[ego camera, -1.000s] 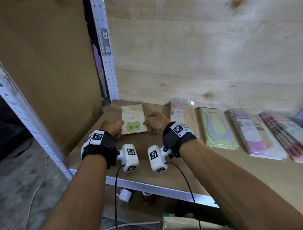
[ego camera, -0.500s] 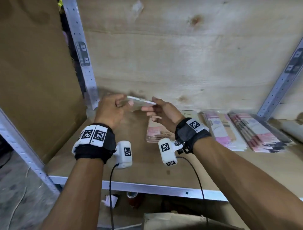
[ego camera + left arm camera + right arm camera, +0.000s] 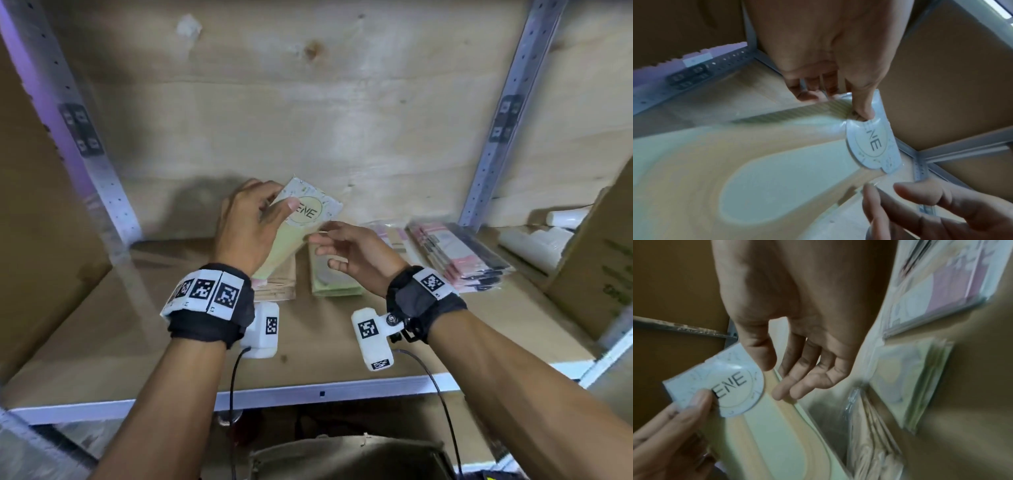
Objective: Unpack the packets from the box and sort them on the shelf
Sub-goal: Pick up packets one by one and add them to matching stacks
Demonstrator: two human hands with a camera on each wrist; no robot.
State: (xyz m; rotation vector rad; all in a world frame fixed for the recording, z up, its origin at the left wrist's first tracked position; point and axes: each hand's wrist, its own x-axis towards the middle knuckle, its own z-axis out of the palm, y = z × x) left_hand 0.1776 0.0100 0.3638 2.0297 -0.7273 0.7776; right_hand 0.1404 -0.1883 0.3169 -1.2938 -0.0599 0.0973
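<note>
Above the shelf [image 3: 342, 342], the left hand [image 3: 246, 226] pinches a packet [image 3: 305, 214] by its top. Beside it, the right hand [image 3: 356, 253] hangs with fingers loosely spread.

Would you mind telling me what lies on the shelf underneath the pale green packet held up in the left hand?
Under the raised pale green packet, gripped by the left hand, a beige packet stack lies on the wooden shelf board. The packet and hand cover most of that stack, so its label cannot be seen.
</note>
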